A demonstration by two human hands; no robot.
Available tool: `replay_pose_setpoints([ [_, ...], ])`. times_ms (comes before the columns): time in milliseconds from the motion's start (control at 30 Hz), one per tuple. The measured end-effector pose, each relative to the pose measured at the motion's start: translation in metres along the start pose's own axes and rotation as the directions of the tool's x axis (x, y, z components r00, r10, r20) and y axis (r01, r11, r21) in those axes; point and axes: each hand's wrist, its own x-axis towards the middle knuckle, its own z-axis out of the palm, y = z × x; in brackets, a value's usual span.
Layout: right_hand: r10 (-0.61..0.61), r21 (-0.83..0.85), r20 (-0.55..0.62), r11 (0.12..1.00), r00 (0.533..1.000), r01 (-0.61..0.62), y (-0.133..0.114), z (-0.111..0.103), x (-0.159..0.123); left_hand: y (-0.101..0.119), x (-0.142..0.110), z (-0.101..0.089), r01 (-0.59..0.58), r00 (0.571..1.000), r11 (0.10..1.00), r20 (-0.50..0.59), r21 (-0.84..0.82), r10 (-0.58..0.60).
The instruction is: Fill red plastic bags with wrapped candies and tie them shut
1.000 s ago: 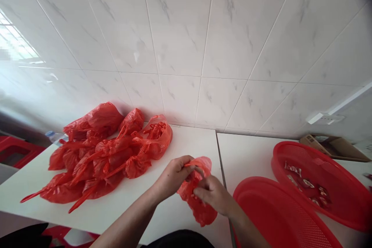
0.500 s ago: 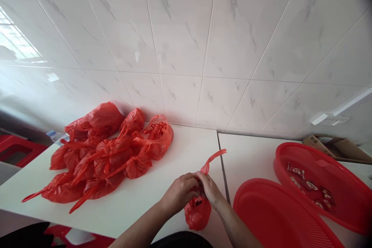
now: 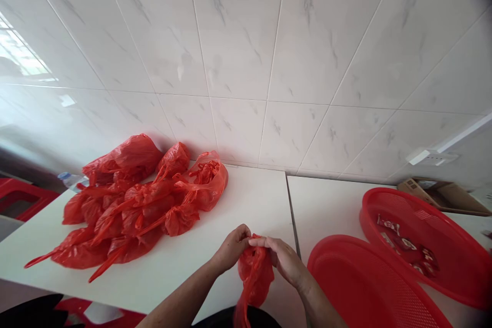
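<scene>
A red plastic bag [image 3: 259,279] with something in it rests at the table's front edge, close to my body. My left hand [image 3: 233,247] pinches the bag's gathered top from the left. From the right, my right hand [image 3: 280,255] grips the same top, its fingertips meeting the left ones. A long twisted strip of the bag hangs down its near side toward me. Fingers and folds hide where the top is gathered, and I cannot tell what the bag contains.
Several tied red bags [image 3: 126,205] are heaped on the white table [image 3: 253,195] at left, a bottle [image 3: 71,179] behind them. At right stand a red basket [image 3: 346,277], another basket [image 3: 461,246] holding several small wrapped packets [image 3: 409,243], and a cardboard box [image 3: 446,196]. Tiled wall behind.
The bag's loose strip, which pointed up and away, now hangs down toward me. My hands have spread slightly apart at the wrists, fingertips still together on the bag's top.
</scene>
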Motion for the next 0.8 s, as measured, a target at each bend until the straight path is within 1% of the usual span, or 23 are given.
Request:
replay_pose_setpoints([
  [67, -0.038, -0.015, -0.051, 0.999, 0.998, 0.038, 0.005, 0.002, 0.006, 0.0, 0.001, 0.0, -0.001, 0.999, 0.999, -0.032, 0.051, 0.003],
  [133, -0.047, -0.088, -0.099, 0.995, 0.994, 0.039, 0.01, 0.003, 0.011, 0.001, 0.0, 0.0, 0.003, 0.998, 0.995, -0.059, 0.097, 0.002],
  [167, -0.049, -0.142, -0.154, 0.989, 0.987, 0.026, 0.012, 0.004, 0.014, 0.002, -0.001, 0.001, 0.008, 0.998, 0.994, -0.066, 0.108, -0.001],
  [200, -0.051, -0.209, -0.231, 0.978, 0.972, 0.001, 0.014, 0.004, 0.016, 0.003, -0.002, 0.002, 0.01, 0.998, 0.994, -0.066, 0.112, -0.003],
  [267, -0.061, -0.348, -0.371, 0.934, 0.927, -0.078, 0.019, 0.004, 0.021, 0.004, -0.005, 0.004, 0.006, 0.998, 0.992, -0.06, 0.128, 0.002],
  [333, -0.065, -0.435, -0.431, 0.889, 0.9, -0.144, 0.023, 0.005, 0.024, 0.005, -0.008, 0.008, -0.012, 0.998, 0.987, -0.052, 0.162, 0.02],
  [367, -0.074, -0.454, -0.431, 0.879, 0.899, -0.145, 0.024, 0.006, 0.025, 0.005, -0.01, 0.01, -0.024, 0.998, 0.983, -0.048, 0.182, 0.033],
  [433, -0.087, -0.43, -0.389, 0.898, 0.917, -0.097, 0.024, 0.007, 0.024, 0.005, -0.012, 0.012, -0.04, 0.998, 0.973, -0.046, 0.227, 0.052],
  [500, -0.06, -0.304, -0.321, 0.952, 0.945, -0.043, 0.022, 0.008, 0.022, 0.005, -0.014, 0.012, -0.046, 0.997, 0.959, -0.051, 0.279, 0.063],
  [567, -0.021, -0.121, -0.239, 0.993, 0.971, -0.009, 0.018, 0.006, 0.019, 0.008, -0.017, 0.01, -0.052, 0.995, 0.942, -0.058, 0.332, 0.076],
  [600, -0.021, -0.062, -0.221, 0.998, 0.975, 0.007, 0.017, 0.003, 0.018, 0.009, -0.019, 0.008, -0.06, 0.994, 0.932, -0.06, 0.357, 0.087],
  [633, -0.042, -0.074, -0.236, 0.997, 0.971, 0.025, 0.016, 0.0, 0.017, 0.011, -0.021, 0.005, -0.079, 0.993, 0.92, -0.056, 0.384, 0.108],
  [667, -0.077, -0.15, -0.281, 0.988, 0.957, 0.035, 0.016, -0.005, 0.017, 0.013, -0.023, 0.002, -0.108, 0.99, 0.904, -0.043, 0.414, 0.138],
  [700, -0.123, -0.266, -0.343, 0.963, 0.931, 0.029, 0.018, -0.01, 0.018, 0.014, -0.026, -0.003, -0.144, 0.985, 0.883, -0.023, 0.446, 0.173],
  [767, -0.222, -0.498, -0.46, 0.866, 0.86, -0.042, 0.024, -0.022, 0.019, 0.014, -0.033, -0.014, -0.206, 0.973, 0.825, 0.021, 0.526, 0.229],
  [800, -0.261, -0.568, -0.498, 0.818, 0.827, -0.084, 0.029, -0.028, 0.02, 0.012, -0.036, -0.021, -0.211, 0.972, 0.793, 0.039, 0.572, 0.231],
])
